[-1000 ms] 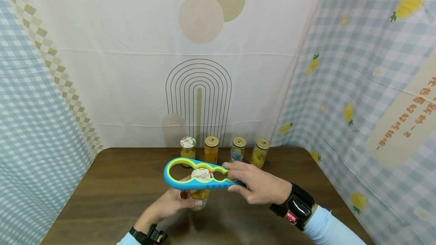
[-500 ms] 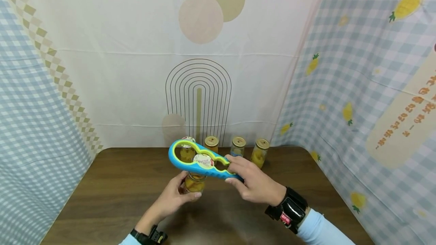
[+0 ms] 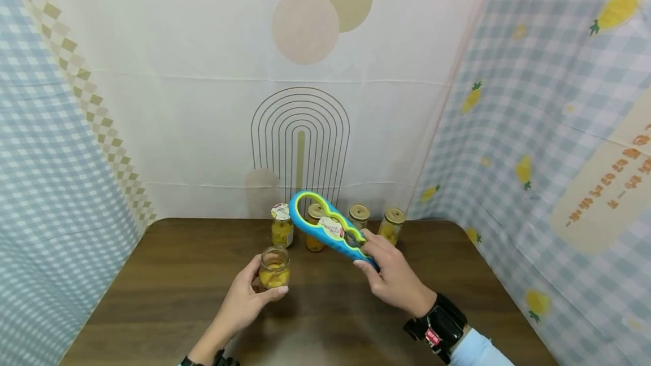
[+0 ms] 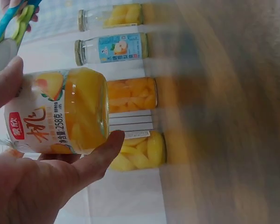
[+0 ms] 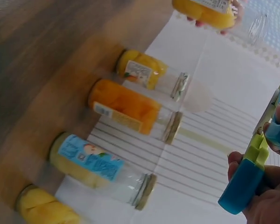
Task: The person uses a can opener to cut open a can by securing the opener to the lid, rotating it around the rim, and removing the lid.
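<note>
My left hand (image 3: 241, 301) grips a small glass jar (image 3: 274, 277) of yellow fruit, fingers and thumb round its sides. Its mouth is uncovered and it is held upright above the table. In the left wrist view the jar (image 4: 60, 112) carries a white label with peach pictures. A blue and green jar opener (image 3: 339, 246) is in my right hand (image 3: 395, 275), gripped by its handle end and tilted up to the left. A white printed lid (image 3: 331, 227) sits in one of the opener's rounded openings. The right wrist view shows the opener (image 5: 242, 186) edge-on.
Along the back of the brown table (image 3: 168, 264) stand several lidded fruit jars: one with a white printed lid (image 3: 281, 212), an orange one (image 4: 133, 94), a blue-labelled one (image 4: 120, 47) and another yellow one (image 3: 391, 227). Patterned cloths (image 3: 203, 129) hang behind and beside the table.
The opener has risen and swung to the right, taking the lid off the jar. The jar, first under the opener, now stands apart to its lower left with its mouth showing.
</note>
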`<state>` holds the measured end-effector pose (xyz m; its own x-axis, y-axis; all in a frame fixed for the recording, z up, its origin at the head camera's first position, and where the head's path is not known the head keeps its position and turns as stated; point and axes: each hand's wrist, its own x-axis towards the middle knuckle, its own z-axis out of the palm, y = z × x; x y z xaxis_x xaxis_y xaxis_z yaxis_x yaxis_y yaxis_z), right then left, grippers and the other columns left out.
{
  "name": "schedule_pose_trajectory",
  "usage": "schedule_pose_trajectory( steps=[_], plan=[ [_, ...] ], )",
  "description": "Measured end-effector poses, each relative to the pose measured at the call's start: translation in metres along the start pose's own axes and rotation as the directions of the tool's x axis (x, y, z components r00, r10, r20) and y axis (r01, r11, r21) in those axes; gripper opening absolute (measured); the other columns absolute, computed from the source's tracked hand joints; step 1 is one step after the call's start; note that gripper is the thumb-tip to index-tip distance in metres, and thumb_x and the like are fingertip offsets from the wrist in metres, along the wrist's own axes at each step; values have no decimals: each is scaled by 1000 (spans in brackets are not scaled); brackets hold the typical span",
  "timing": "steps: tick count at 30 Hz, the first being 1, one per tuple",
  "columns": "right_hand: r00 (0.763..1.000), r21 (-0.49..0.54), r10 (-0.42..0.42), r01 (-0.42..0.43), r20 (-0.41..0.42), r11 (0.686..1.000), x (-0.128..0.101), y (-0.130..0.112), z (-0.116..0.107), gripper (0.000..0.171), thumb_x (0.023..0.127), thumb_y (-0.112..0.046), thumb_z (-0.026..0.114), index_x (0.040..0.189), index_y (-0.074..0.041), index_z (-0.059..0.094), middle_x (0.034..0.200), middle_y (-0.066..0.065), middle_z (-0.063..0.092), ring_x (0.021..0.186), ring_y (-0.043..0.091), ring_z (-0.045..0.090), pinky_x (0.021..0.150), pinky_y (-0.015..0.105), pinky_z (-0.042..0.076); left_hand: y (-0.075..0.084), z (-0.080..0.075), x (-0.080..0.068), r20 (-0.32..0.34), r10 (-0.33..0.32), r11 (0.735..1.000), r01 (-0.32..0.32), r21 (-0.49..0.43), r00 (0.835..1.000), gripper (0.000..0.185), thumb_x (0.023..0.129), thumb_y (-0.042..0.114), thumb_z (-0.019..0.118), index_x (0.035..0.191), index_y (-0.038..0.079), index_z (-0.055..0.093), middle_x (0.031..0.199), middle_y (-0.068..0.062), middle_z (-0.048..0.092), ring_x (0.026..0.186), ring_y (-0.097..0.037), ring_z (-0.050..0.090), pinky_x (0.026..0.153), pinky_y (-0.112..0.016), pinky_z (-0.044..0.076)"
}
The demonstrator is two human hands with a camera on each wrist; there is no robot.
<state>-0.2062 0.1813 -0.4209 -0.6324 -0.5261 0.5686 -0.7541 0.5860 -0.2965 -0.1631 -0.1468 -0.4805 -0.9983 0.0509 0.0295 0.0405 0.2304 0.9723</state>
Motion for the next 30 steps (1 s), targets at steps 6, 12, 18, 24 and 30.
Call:
schedule_pose_trajectory(
  steps=[6,12,18,24,30],
  plan=[
    [1000,-9,11,-11,-3,1000,-6,5,4,12,100,-13,75,100,-14,64,131,18,72,140,44,60,97,56,60,-6,-10,-7,-75,-17,999,21,46,997,66,86,23,92,143,22,59,128,-6,73,108,-15,71,83,-24,61],
    [1000,2,10,-10,5,1000,-9,8,6,12,100,-13,75,99,-14,63,131,18,72,138,43,62,99,58,60,-8,-13,-8,-81,-12,999,16,46,997,65,86,23,91,143,19,59,128,-10,73,108,-17,72,82,-23,61],
    [1000,12,12,-12,-2,1000,-10,9,8,15,100,-12,75,97,-15,61,129,19,72,138,45,61,97,58,60,-11,-13,-7,-115,-11,995,21,93,993,68,88,21,90,147,18,55,132,-10,72,115,-21,72,86,-24,61],
    [1000,11,25,-25,5,1000,-10,8,10,15,100,-13,75,96,-16,61,129,18,73,139,44,61,93,53,59,-17,-15,-1,-164,23,990,1,143,986,64,89,19,88,143,13,56,131,-13,72,116,-25,72,88,-26,61],
    [1000,13,19,-19,4,1000,-9,6,11,16,100,-13,75,96,-16,60,129,17,73,140,44,61,92,52,59,-19,-23,11,-217,30,981,13,195,976,58,92,17,85,141,10,53,132,-16,70,116,-27,71,86,-27,59]
  ],
)
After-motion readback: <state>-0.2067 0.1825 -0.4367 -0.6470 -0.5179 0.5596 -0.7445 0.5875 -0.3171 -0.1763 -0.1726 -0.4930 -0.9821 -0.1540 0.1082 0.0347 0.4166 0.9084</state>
